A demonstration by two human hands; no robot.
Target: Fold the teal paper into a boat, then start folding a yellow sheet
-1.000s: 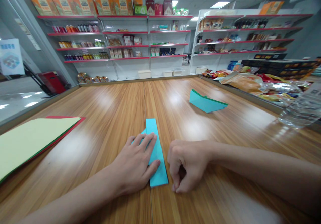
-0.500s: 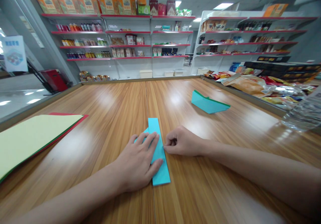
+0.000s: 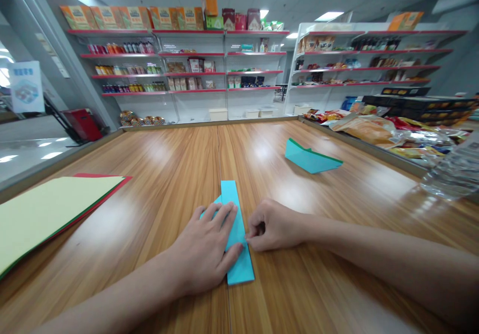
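A folded sheet of light blue paper [image 3: 229, 190] lies on the table, with a long strip along its right side and a slanted corner showing at the left. My left hand [image 3: 209, 246] rests flat over its middle, fingers stretched out and thumb near the right edge. My right hand [image 3: 275, 224] is closed, fingers curled in, with its thumb tip against the right edge of the paper. Whatever lies under my left palm is hidden. Farther back on the right stands a folded paper boat [image 3: 312, 159], blue with a green upper edge.
On the left of the wooden table [image 3: 168, 159] lies a stack of coloured paper [image 3: 56, 204], pale yellow over green and red. A clear plastic container [image 3: 451, 174] stands at the right edge, near packaged snacks [image 3: 374, 129]. Store shelves [image 3: 194, 74] line the back.
My right hand has slid a little way toward me along the paper's right edge. My left hand stays on the paper. The whole view has tipped slightly upward.
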